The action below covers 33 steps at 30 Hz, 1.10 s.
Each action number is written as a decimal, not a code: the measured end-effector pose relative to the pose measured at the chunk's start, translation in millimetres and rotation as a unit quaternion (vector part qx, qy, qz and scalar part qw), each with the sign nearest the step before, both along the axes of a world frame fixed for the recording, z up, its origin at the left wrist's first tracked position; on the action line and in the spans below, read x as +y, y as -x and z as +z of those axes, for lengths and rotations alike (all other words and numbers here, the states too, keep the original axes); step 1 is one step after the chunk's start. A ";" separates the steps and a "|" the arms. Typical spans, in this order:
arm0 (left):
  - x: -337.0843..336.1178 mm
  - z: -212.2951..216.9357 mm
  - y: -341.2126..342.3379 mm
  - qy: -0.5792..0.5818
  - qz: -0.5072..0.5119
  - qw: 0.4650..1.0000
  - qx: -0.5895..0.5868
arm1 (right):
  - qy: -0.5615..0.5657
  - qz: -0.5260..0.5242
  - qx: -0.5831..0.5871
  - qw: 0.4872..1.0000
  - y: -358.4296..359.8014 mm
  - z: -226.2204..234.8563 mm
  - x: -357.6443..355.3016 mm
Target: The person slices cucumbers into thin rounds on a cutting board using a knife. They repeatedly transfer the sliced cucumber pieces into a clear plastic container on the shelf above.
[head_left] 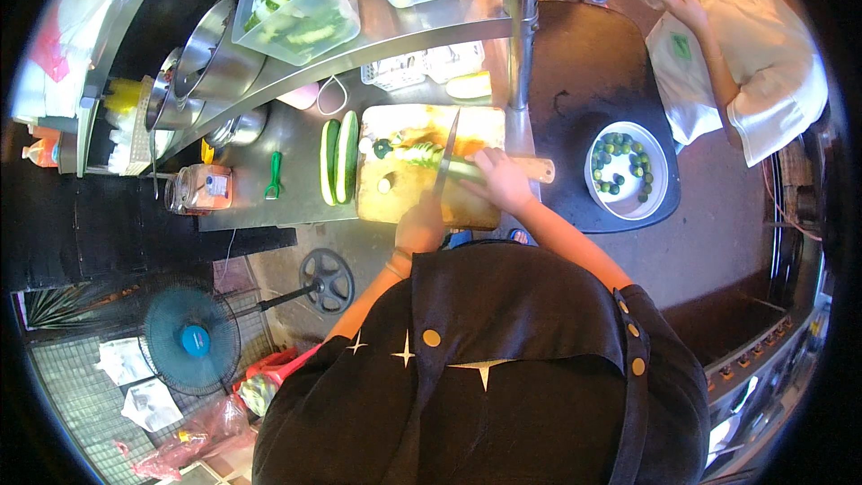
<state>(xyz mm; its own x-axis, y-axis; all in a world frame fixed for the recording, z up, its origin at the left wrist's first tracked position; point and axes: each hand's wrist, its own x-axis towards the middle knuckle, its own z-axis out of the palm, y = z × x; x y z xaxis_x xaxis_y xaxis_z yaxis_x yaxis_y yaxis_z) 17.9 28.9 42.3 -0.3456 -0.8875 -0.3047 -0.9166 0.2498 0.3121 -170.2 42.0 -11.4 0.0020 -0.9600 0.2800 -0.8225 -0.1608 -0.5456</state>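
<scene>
Two hands: the left hand (pixel 420 226) is closed around the grip of a knife (pixel 449 148); the right hand (pixel 498 181) holds down a cut cucumber (pixel 462 170), fingers bent over it.
Cucumber: it lies across the middle of the cutting board (pixel 377 207), with pale green slices (pixel 417 154) to the left of the blade.
Knife: its tip points to the board's far edge; the left hand is at the near edge.
Board edges: the near side runs close to the front of the steel counter (pixel 301 162); a wooden handle (pixel 537 169) sticks out past the right side.
Left side: two whole cucumbers (pixel 347 157) lie just beside the board, then a strip of bare steel, a green peeler (pixel 274 175) and a jar (pixel 199 189) near the counter's end.
Far side: a white basket (pixel 395 74) stands behind the board, below a shelf (pixel 431 29) carrying a plastic tub (pixel 301 22) of vegetable pieces.
Right side: past a metal post (pixel 519 45), a dark table (pixel 575 58) bears a white bowl (pixel 663 189) of limes (pixel 620 139), with bare surface beyond it.
Co-worker: a person (pixel 759 45) stands well apart, beyond that table.
</scene>
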 end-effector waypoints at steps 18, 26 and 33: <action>-11.5 -29.4 9.6 -0.006 -0.070 0.997 0.028 | 0.008 0.000 0.029 1.000 -1.6 -3.8 0.7; -1.1 -5.3 0.5 0.038 -0.019 0.999 0.032 | 0.022 -0.001 -0.010 1.000 -0.6 -6.3 0.2; 4.1 -5.9 -1.2 0.030 -0.019 0.999 0.009 | 0.002 -0.003 0.000 1.000 -1.5 -6.0 0.2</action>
